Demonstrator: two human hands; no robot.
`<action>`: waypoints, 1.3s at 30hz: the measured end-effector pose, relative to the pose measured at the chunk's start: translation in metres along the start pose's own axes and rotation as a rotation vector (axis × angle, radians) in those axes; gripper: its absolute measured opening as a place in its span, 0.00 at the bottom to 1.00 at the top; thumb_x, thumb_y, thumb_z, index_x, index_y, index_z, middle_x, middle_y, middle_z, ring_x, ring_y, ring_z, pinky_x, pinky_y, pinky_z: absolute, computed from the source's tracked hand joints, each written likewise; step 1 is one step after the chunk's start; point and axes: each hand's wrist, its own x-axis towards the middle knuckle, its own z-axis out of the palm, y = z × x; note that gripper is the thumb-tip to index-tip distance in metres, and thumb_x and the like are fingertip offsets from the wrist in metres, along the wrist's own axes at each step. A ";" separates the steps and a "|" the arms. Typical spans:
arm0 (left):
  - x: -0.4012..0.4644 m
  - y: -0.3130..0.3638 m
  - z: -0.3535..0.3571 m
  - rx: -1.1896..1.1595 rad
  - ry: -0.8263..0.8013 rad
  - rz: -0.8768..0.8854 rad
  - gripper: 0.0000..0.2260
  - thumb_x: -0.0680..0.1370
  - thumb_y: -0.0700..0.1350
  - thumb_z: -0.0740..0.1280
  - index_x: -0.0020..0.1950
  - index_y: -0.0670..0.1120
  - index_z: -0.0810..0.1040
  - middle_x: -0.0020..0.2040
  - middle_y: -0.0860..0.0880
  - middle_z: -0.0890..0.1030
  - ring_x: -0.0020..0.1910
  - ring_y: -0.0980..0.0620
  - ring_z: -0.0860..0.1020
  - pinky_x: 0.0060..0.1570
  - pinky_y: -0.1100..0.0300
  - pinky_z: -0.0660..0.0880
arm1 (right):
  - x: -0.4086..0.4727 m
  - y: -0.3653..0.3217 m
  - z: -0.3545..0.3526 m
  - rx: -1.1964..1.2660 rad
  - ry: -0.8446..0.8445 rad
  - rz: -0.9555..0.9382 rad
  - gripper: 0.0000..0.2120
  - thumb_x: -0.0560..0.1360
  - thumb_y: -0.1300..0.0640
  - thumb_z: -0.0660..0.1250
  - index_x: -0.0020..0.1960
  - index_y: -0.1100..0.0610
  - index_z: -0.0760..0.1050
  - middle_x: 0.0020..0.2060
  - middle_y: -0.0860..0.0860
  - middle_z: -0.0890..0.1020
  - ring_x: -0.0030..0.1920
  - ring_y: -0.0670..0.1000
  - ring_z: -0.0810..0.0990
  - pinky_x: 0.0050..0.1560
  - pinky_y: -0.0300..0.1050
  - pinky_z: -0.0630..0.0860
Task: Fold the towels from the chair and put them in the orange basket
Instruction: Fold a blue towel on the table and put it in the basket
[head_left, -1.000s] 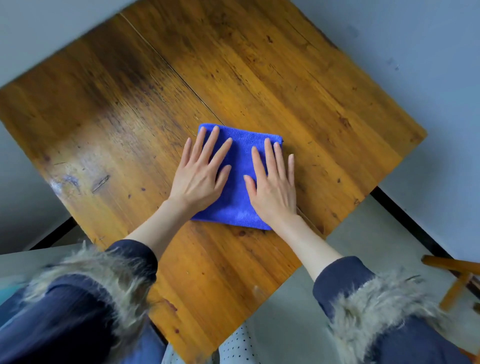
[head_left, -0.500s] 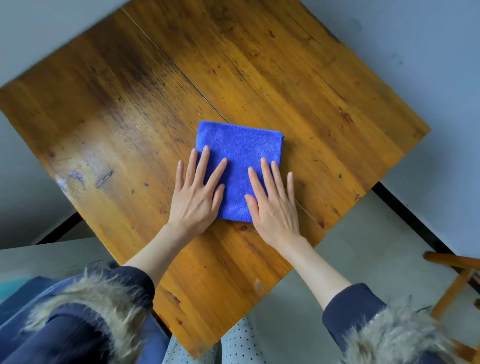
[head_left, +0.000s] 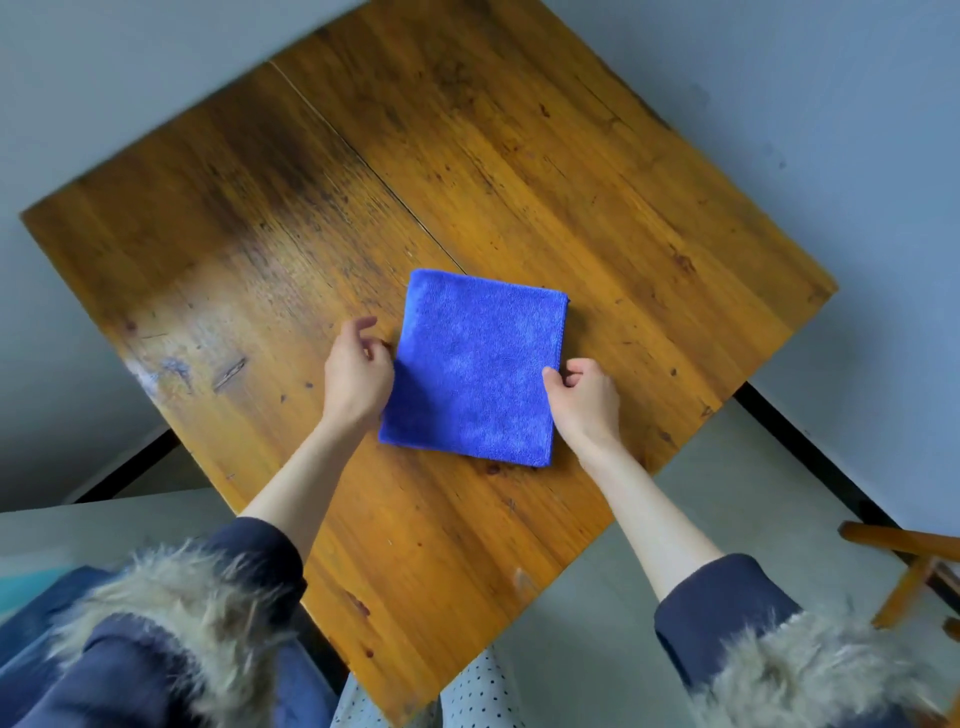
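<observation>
- The left hand (head_left: 357, 375) sits at the left edge of the blue towel (head_left: 475, 366), fingers curled loosely and holding nothing.
- The right hand (head_left: 586, 397) pinches the towel's right edge with its thumb on top.
- The towel is folded into a neat flat square, lying on the wooden table (head_left: 597, 171).

Plain room: worn wooden table (head_left: 571, 171), grey walls (head_left: 831, 104).
</observation>
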 end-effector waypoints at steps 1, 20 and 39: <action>0.005 0.004 -0.003 -0.036 -0.062 -0.069 0.15 0.76 0.40 0.54 0.60 0.48 0.72 0.51 0.44 0.79 0.47 0.45 0.75 0.51 0.51 0.74 | 0.006 -0.002 -0.001 0.012 -0.047 0.045 0.17 0.76 0.49 0.64 0.60 0.56 0.72 0.56 0.53 0.77 0.57 0.56 0.75 0.59 0.54 0.71; 0.017 0.030 -0.031 -0.187 -0.702 -0.368 0.12 0.81 0.51 0.56 0.62 0.50 0.71 0.48 0.50 0.73 0.43 0.50 0.74 0.43 0.55 0.75 | 0.013 -0.027 -0.013 0.328 -0.265 0.259 0.10 0.75 0.57 0.67 0.54 0.62 0.75 0.52 0.55 0.81 0.50 0.54 0.79 0.43 0.46 0.75; -0.043 0.000 -0.066 -0.363 -0.558 -0.310 0.11 0.77 0.49 0.66 0.59 0.52 0.74 0.51 0.46 0.80 0.43 0.49 0.79 0.41 0.55 0.80 | -0.012 -0.035 -0.049 0.458 -0.681 0.132 0.12 0.75 0.62 0.65 0.58 0.54 0.74 0.52 0.52 0.81 0.50 0.51 0.79 0.46 0.50 0.75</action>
